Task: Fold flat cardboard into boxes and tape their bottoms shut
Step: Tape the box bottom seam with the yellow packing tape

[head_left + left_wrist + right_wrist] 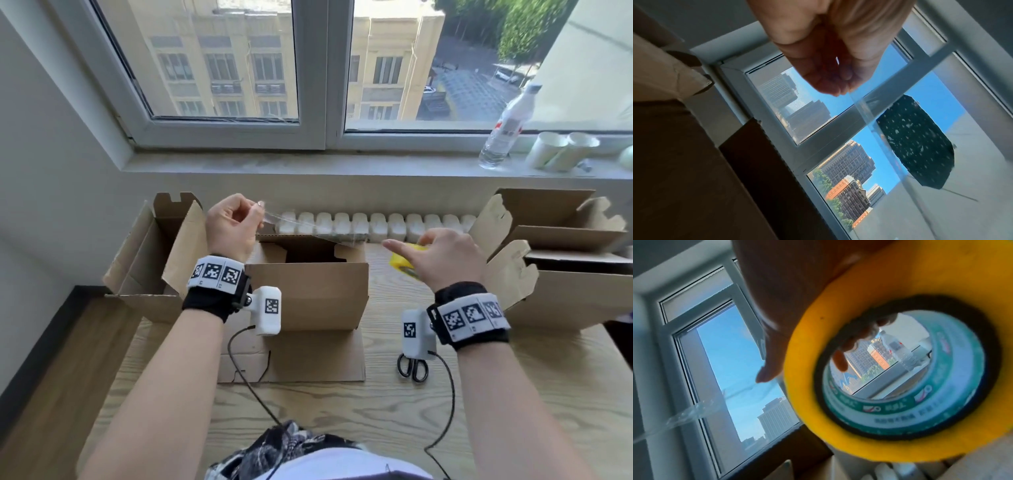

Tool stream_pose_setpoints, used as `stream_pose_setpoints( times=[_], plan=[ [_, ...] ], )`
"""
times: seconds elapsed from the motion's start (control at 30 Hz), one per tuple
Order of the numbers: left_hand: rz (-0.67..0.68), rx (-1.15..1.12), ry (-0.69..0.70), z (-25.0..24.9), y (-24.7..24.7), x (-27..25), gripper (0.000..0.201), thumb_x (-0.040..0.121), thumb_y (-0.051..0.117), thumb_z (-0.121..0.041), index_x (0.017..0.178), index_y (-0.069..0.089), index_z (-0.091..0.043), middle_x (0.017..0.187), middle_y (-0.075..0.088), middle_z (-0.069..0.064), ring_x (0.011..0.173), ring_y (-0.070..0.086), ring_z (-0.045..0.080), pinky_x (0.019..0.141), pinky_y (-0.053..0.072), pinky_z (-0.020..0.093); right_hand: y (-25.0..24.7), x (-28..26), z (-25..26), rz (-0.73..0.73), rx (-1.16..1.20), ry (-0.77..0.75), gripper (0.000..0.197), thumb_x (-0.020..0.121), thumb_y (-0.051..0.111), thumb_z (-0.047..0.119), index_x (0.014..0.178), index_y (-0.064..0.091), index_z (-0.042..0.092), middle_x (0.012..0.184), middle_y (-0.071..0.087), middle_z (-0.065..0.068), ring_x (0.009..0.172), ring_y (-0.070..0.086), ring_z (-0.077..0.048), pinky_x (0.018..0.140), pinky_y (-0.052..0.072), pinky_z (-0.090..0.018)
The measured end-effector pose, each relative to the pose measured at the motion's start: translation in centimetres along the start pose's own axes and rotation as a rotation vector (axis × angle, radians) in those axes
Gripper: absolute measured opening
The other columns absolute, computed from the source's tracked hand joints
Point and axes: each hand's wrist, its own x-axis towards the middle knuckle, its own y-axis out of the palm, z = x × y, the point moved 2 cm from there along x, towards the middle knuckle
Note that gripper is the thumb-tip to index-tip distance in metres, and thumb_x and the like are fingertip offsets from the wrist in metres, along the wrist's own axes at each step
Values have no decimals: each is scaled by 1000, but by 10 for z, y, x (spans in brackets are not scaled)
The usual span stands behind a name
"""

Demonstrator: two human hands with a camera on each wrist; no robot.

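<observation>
Two hands: left (233, 224) pinches tape strip (308, 228), right (442, 257) grips one roll (404, 262).

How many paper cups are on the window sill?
2 paper cups: one beside the water bottle, the other touching it on its right. Something pale further right is cut off.

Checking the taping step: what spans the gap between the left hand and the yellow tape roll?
A stretched strip of clear tape runs from the left hand's pinch to the tape roll in the right hand, above the box; head view.
</observation>
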Motion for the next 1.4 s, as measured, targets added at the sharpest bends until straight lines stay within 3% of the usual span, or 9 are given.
stream_pose_setpoints(
  times=[0.2,0.4,0.53,0.67,0.77,0.9,1.07,1.23,1.4],
  plan=[
    [-77,-28,36,1,-12,-1,27,89,68,-9,64,59,-3,62,62,3,58,58,16,66,53,26,-2,-1,1,16,210,-35,75,52,53,95,71,71,24,70,67,5,76,62,-18,69,55,-34],
    [-114,14,10,23,-7,-27,30,91,67,-17,65,58,-3,67,66,10,64,61,27,63,51,31,-2,10,11,-35,-59,-15,86,48,44,99,60,61,16,60,59,-3,60,56,-25,54,40,-26],
    [-161,-209,-137,39,1,-29,31,95,65,-18,67,53,-14,70,68,-4,88,72,17,80,53,29,-5,21,30,-55,-109,-12,76,56,59,90,66,64,15,62,57,-3,62,51,-25,57,35,-27],
    [-131,-290,-154,39,5,-25,28,99,57,-16,72,48,-13,65,67,-15,94,72,9,78,49,15,-1,29,34,-54,-84,-1,71,62,64,83,74,66,13,69,60,-6,69,54,-28,62,36,-29],
    [-21,-224,-195,43,7,-24,21,96,63,-20,80,50,-13,74,67,-11,91,70,8,81,49,18,5,32,36,-40,-66,-5,68,65,67,79,79,67,13,79,67,-10,80,63,-32,63,38,-30],
    [107,8,-213,58,6,-32,30,78,79,-7,90,52,-14,91,65,-8,90,64,-12,73,49,11,12,33,37,-36,-78,-1,65,64,69,77,84,69,15,84,69,-11,87,63,-32,66,39,-31],
    [124,53,-287,80,4,-45,46,72,85,-10,101,49,-15,95,66,-6,87,72,8,74,58,31,20,34,38,-13,-118,13,63,61,69,78,80,68,17,83,68,-8,87,63,-30,66,40,-31],
    [112,133,-274,92,6,-53,50,73,85,-14,104,46,-18,101,53,-8,84,71,4,79,57,43,25,32,43,100,-149,4,59,63,69,78,75,66,20,76,62,-3,77,57,-24,63,43,-29],
    [84,133,-326,96,9,-50,53,71,87,-13,100,43,-17,92,56,-11,82,72,6,81,57,43,28,28,48,117,-178,-25,60,63,67,79,69,69,20,69,61,-1,71,54,-22,58,41,-27]
  ],
)
